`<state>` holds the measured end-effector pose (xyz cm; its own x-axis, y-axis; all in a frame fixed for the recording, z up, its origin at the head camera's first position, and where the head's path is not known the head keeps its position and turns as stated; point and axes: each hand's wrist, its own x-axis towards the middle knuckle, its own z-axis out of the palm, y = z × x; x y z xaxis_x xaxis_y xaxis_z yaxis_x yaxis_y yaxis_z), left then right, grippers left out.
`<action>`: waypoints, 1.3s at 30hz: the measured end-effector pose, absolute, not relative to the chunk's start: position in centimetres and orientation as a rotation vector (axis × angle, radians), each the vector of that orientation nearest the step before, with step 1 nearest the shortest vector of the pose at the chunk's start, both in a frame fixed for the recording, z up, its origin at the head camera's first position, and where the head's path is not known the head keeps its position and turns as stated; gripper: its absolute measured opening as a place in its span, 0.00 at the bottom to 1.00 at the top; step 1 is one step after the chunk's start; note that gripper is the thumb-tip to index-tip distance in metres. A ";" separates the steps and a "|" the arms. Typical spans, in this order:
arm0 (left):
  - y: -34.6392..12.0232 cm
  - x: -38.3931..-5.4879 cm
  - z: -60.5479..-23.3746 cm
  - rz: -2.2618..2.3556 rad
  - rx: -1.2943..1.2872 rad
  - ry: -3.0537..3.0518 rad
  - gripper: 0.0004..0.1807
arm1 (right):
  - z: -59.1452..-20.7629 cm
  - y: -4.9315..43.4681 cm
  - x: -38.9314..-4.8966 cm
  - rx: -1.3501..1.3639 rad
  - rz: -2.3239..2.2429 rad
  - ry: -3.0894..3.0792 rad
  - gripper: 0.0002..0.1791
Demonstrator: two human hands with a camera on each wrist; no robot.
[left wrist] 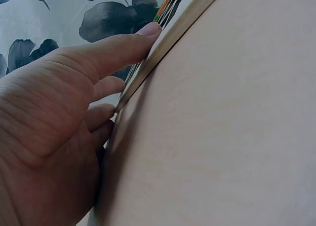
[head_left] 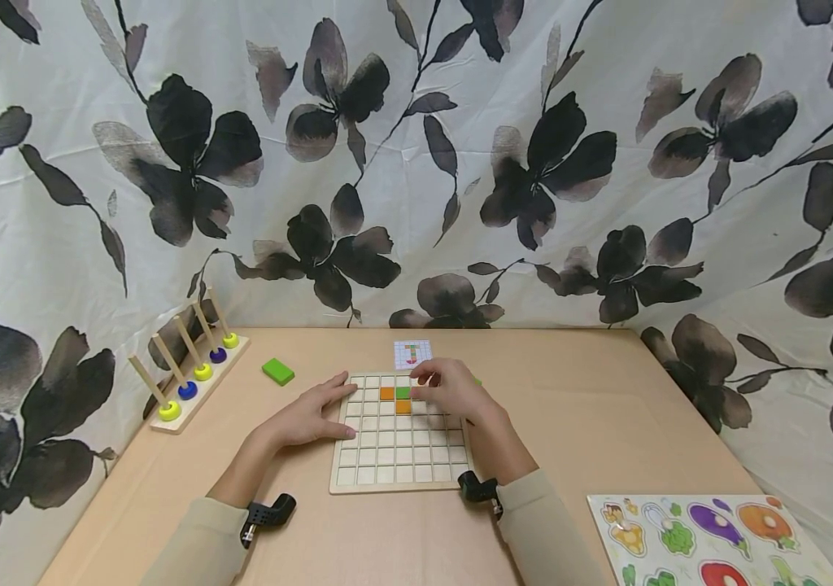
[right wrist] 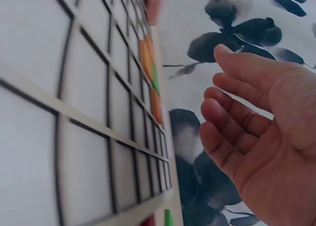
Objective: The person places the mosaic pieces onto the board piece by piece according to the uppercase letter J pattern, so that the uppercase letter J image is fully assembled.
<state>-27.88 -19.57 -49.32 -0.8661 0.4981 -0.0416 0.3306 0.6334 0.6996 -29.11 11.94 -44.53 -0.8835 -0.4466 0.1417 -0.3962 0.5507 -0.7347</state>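
A wooden grid board [head_left: 376,478] with pale square cells lies on the table. In its upper part sit a green tile [head_left: 403,392], an orange tile [head_left: 387,393] to its left and another orange tile [head_left: 403,406] below it. My left hand [head_left: 311,413] rests at the board's left edge, thumb on the frame and fingers along the side. Above the board's upper right hovers my right hand [head_left: 453,389], fingers loosely bent. Nothing shows between them in the right wrist view, where an orange tile [right wrist: 156,107] also appears beyond the green one.
A small pattern card [head_left: 412,352] lies behind the board. Left of it are a green block [head_left: 278,372] and a peg stand [head_left: 185,404] with yellow and blue rings. A vegetable picture board [head_left: 651,561] lies at the front right. Something green [head_left: 478,381] peeks out behind my right hand.
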 end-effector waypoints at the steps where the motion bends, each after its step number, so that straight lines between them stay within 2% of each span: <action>1: -19.6 -27.9 -49.3 1.055 0.677 2.624 0.51 | -44.4 12.1 -29.1 -0.707 -1.262 2.724 0.18; 12: -19.5 -27.7 -49.2 1.037 0.659 2.631 0.51 | -43.9 14.3 -29.1 -0.530 -1.316 2.839 0.20; 19: -19.5 -27.9 -49.4 1.044 0.673 2.628 0.51 | -44.5 15.4 -29.6 -0.486 -1.281 2.882 0.23; 39: -19.7 -28.0 -49.6 1.054 0.689 2.631 0.51 | -46.2 17.8 -30.6 -0.297 -1.272 2.892 0.23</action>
<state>-28.02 -19.67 -49.56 -0.8645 0.5015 -0.0327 0.3401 0.6317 0.6966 -30.63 17.78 -46.20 -0.9820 -0.1577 0.1044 -0.1835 0.6611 -0.7275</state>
